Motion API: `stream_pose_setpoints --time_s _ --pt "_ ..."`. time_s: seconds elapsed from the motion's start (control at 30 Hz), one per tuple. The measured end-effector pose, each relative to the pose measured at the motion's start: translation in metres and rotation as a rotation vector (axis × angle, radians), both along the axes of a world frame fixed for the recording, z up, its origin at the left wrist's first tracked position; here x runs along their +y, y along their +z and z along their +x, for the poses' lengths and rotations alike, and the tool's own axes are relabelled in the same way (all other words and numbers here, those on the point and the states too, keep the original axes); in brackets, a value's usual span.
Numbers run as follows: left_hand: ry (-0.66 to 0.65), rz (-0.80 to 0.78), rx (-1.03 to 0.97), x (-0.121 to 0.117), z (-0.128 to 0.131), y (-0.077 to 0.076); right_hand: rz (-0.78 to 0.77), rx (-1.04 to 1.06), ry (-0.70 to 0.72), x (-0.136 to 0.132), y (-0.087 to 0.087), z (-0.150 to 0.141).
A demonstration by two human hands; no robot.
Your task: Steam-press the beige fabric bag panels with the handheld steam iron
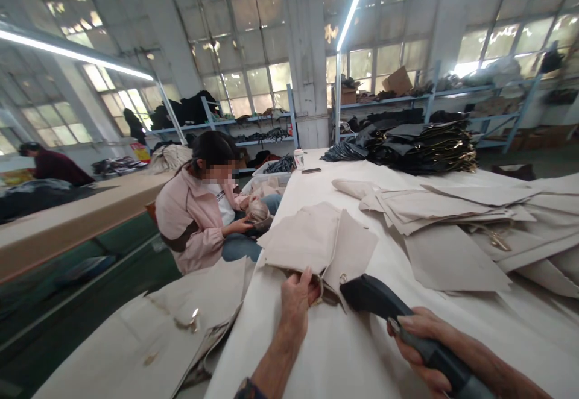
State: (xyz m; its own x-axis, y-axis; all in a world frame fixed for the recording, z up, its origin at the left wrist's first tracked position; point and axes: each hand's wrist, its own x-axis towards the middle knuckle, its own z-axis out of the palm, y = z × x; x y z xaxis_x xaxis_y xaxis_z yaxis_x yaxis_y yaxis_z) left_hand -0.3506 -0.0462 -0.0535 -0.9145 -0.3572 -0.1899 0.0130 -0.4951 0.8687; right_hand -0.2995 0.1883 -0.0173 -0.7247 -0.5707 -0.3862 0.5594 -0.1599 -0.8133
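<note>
My left hand point(296, 296) is closed on the near edge of a beige fabric piece point(303, 239), thumb on top and fingers folded under. That piece lies on the white-covered table, with a second beige flap point(355, 248) spread to its right. A small metal ring point(342, 278) shows on the flap's near corner. My right hand point(429, 345) is wrapped round the handle of a black handheld tool point(375, 296) with a broad angled head. The tool's tip reaches the flap beside the ring; whether it touches the cloth I cannot tell. What kind of tool it is does not show.
Beige pieces with metal clasps are heaped on the right point(470, 218), and more lie at lower left point(181, 326). A dark stack point(416, 146) stands at the back, near a phone point(311, 171) and a cup point(298, 159). Left of the table sits a person point(199, 218) handling something.
</note>
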Motion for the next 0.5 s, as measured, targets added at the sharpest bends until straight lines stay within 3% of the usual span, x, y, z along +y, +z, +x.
stream_pose_setpoints --time_s 0.2,0.4,0.5 --pt "-0.069 -0.084 -0.026 0.008 -0.003 -0.007 -0.128 0.023 0.006 0.011 -0.009 -0.005" --pt "-0.112 -0.396 -0.046 0.008 -0.002 -0.015 -0.18 0.055 -0.07 0.024 0.001 -0.005" --pt "-0.071 -0.459 -0.054 0.009 -0.003 -0.017 -0.165 0.082 -0.097 0.026 0.004 -0.005"
